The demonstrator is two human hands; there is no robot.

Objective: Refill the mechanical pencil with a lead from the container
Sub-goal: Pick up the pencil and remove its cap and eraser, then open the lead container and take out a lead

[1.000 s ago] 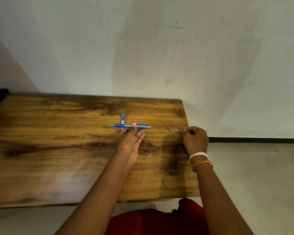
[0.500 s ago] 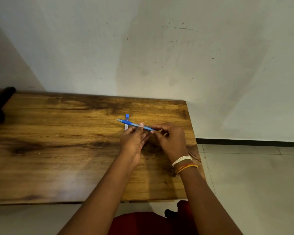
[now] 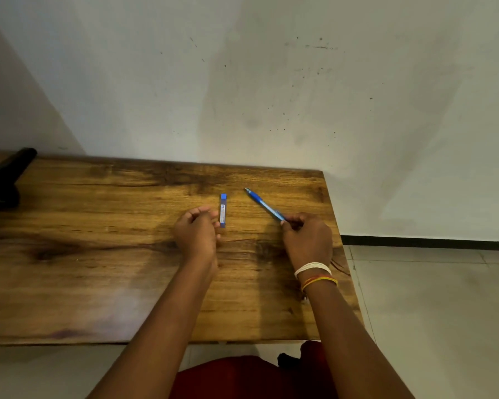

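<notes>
A blue mechanical pencil (image 3: 263, 204) points its tip away and to the left above the wooden table (image 3: 98, 254). My right hand (image 3: 307, 239) grips its rear end; that end is hidden in my fingers. A slim blue lead container (image 3: 223, 210) lies flat on the table, long axis pointing away from me. My left hand (image 3: 196, 233) rests just left of the container with fingers curled, fingertips touching its near end. I cannot tell whether the fingers grip it.
A black object (image 3: 3, 180) sits at the table's far left edge. The table's right edge runs close beside my right wrist, with tiled floor (image 3: 429, 312) beyond. A plain wall stands behind the table. Red cloth (image 3: 242, 378) shows below the near edge.
My right hand came over from the right edge, took the pencil's rear end and swung it right, off the container. My left hand let go of the pencil and moved beside the container.
</notes>
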